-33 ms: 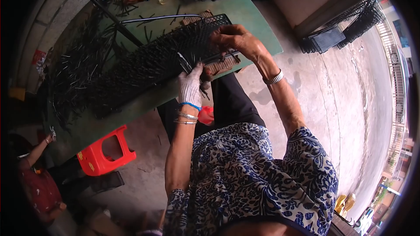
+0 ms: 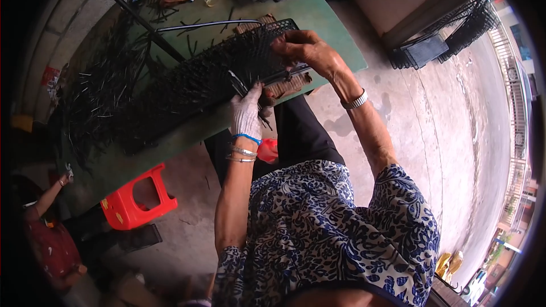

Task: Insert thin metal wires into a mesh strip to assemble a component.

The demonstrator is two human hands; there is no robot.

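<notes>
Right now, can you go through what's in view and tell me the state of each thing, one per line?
left hand: gloved, gripping the near edge of the mesh panel
right hand: bare, fingers pressed on the panel's far end
black mesh panel: lying flat across the green table
green table: strewn with loose black strips
red stool: upright on the floor, unoccupied
stacked black baskets: piled by the wall

I see a green table [image 2: 335, 23] on a stained concrete floor [image 2: 443, 125], a red stool [image 2: 136, 199] beside it, daylight throughout.
</notes>
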